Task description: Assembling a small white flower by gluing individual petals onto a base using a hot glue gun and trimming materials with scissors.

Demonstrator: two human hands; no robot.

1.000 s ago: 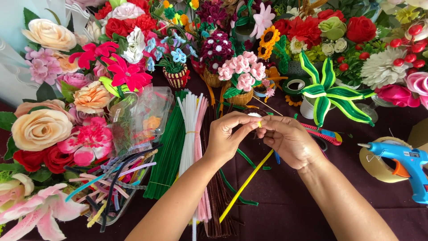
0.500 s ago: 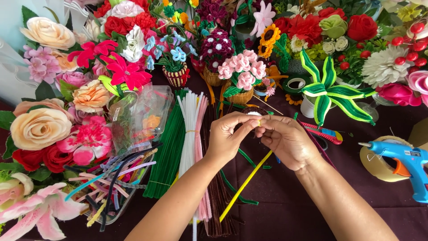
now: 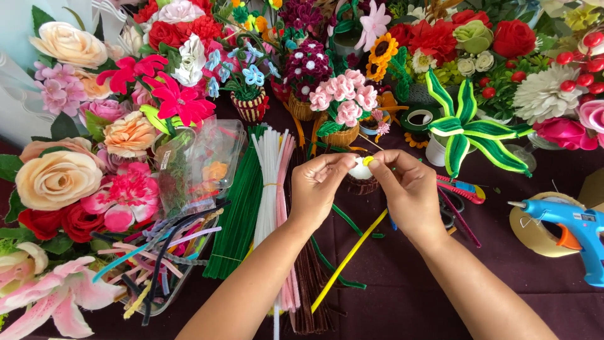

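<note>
Left hand (image 3: 324, 189): centre of frame, fingers pinched on the left side of a small white bud (image 3: 360, 170).
Right hand (image 3: 410, 192): just right of centre, fingers closed on the bud's right side and on the top end of a yellow pipe cleaner (image 3: 346, 261).
White bud: held between both hands, above the dark surface (image 3: 402, 296), just in front of a small woven basket.
Yellow pipe cleaner: slanting from the right fingers down to lower centre, free end over the surface.
Pipe cleaner bundles: green (image 3: 236, 220), white (image 3: 270, 182) and pink lying side by side left of the left hand.
Glue gun (image 3: 576, 226): blue, right edge of frame, resting on a tape roll (image 3: 535, 226), well apart from the hands.
Background: craft flowers filling the top and left of frame.
</note>
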